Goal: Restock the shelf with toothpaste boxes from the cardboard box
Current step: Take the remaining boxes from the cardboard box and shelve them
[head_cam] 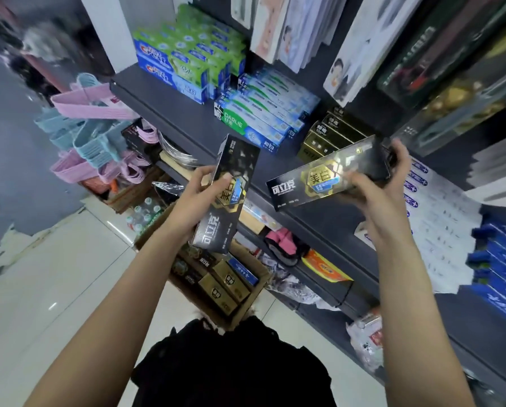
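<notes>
Carton (247, 289) on floor below holds gold & black toothpaste boxes. L hand (197, 198) grip clenched on upright black box (228, 198); R hand (380, 186) grip clenched on second black box (328, 174), tilted above shelf (181, 113) front edge, bare shelf room left of stacks.

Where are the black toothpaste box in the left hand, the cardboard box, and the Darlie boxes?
black toothpaste box (231, 183): head view, gold badge on its front.
cardboard box (256, 292): head view, right wall.
Darlie boxes (247, 127): head view, front box's face.

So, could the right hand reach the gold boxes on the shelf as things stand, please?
Probably yes: the right hand is just beside the gold boxes with nothing between, though it already holds a black toothpaste box.
</notes>
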Demonstrator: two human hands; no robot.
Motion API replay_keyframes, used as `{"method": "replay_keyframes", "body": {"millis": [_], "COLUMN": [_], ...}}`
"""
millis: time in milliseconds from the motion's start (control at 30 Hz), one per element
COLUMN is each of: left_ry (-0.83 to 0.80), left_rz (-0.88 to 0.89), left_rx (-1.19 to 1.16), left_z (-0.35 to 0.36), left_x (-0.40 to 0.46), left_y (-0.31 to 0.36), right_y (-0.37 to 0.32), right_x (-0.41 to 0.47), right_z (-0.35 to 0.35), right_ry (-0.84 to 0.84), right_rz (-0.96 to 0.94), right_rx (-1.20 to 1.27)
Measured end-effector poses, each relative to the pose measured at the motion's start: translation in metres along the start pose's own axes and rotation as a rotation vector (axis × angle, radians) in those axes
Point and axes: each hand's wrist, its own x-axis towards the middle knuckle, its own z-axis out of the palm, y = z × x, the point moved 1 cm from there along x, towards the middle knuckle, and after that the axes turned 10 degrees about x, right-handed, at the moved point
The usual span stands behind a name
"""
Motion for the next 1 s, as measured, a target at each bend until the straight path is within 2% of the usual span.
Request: {"method": "replay_keyframes", "body": {"millis": [100,267,333,433,533,633,700,833,933,1000], "left_ry": [0.039,0.148,0.177,0.208,0.222,0.213,0.195,0.16,0.118,0.074], "left_rz": [-0.003,-0.089,-0.112,-0.128,-0.132,-0.124,-0.12,-0.091,-0.065,-0.012], "left_rx": [-0.047,-0.143,-0.162,-0.168,-0.186,-0.21,-0.212,-0.188,-0.101,0.117], "left_z": [0.008,0.02,0.022,0.026,0.031,0.036,0.038,0.039,0.039,0.036], "left_x": [-0.002,-0.009,-0.01,-0.007,-0.006,-0.006,-0.006,-0.006,-0.002,0.006], "left_y": [0.001,-0.002,-0.004,-0.006,-0.003,-0.001,0.002,0.008,0.011,0.016], "right_y": [0.009,0.028,0.018,0.005,0.008,0.031,0.049,0.078,0.088,0.086], "right_x": [0.005,0.0,0.003,0.013,0.025,0.041,0.053,0.071,0.066,0.059], "right_z": [-0.015,-0.057,-0.074,-0.088,-0.085,-0.067,-0.053,-0.054,-0.064,-0.065], "right_ry": [0.134,0.254,0.229,0.043,-0.067,-0.11,-0.119,0.013,0.074,0.064], "right_rz": [-0.111,-0.103,-0.13,-0.05,-0.094,-0.108,-0.137,-0.365,-0.37,-0.355], "right_rx": [-0.122,-0.536,-0.749,-0.954,-0.846,-0.552,-0.54,-1.312,-1.446,-1.379]}}
